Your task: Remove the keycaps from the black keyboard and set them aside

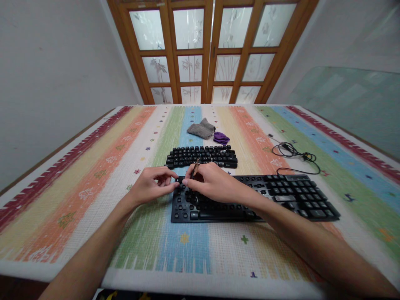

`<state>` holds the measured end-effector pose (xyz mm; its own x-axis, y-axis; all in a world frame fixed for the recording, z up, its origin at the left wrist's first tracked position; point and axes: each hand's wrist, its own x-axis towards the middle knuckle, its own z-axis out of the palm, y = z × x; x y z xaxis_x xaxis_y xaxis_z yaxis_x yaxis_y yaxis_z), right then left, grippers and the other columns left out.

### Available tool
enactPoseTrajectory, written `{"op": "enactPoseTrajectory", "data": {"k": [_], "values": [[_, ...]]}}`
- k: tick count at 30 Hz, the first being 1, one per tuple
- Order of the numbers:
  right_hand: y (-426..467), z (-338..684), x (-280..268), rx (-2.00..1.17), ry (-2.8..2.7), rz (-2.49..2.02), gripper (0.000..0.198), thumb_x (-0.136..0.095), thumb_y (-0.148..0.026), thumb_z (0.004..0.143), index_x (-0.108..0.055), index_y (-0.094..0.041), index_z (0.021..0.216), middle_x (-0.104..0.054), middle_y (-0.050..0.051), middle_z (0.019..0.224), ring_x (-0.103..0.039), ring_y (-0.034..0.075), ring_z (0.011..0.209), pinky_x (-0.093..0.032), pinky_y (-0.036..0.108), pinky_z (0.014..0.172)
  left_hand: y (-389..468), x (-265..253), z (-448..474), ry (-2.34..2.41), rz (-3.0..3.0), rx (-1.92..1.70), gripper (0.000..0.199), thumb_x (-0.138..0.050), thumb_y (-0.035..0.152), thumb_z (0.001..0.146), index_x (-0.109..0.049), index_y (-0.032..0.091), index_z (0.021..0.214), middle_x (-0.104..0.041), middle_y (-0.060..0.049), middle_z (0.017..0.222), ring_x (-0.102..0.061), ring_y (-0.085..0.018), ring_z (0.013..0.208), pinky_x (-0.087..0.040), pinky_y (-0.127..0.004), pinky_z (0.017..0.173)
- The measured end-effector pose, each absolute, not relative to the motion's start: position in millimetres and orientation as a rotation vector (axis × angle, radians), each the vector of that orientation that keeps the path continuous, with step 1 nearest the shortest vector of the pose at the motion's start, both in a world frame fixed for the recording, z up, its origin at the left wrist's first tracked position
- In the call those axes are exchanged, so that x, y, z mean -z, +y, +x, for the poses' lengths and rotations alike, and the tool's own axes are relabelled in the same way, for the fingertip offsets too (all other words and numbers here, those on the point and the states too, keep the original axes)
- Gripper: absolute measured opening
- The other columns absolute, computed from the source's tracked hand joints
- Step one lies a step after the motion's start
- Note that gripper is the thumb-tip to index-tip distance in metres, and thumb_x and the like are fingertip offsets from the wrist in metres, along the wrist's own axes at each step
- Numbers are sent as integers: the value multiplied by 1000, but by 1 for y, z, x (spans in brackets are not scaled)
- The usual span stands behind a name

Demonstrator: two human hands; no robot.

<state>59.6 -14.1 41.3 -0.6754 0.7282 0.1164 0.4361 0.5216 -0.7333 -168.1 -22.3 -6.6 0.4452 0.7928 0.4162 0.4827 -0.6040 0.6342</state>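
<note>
So the black keyboard is sitting near the middle of the table, bare switches showing across its left part, keys on at the right. Left hand is at its far-left corner, thumb and finger nearly pinched; can't tell if they've got a key. Right hand, just beside it, is gripping a slim tool. Pulled keycaps sit in rows just beyond, then grey cloth and purple cloth. Coiled cable is far right, on the striped tablecloth.
</note>
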Motion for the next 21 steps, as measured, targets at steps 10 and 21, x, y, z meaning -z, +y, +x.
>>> {"op": "enactPoseTrajectory", "data": {"k": [10, 21], "values": [[-22, 77, -53, -1001, -2411, -870, 16, -59, -27, 93, -67, -14, 89, -58, -3, 64, -51, 9, 56, -36, 23, 58, -4, 32, -185, 1428, 2726, -811, 20, -55, 28, 92, -67, 13, 96, -60, -1, 68, -53, -12, 57, -41, -24, 56], [-45, 94, -41, -1102, -2498, -839, 33, -48, -35, 101, -65, -15, 81, -66, 1, 75, -57, 12, 64, -41, 26, 66, -1, 40, -175, 1550, 2739, -681, 20, -51, 25, 94, -66, 15, 103, -63, -3, 74, -56, -15, 62, -45, -27, 61]]}}
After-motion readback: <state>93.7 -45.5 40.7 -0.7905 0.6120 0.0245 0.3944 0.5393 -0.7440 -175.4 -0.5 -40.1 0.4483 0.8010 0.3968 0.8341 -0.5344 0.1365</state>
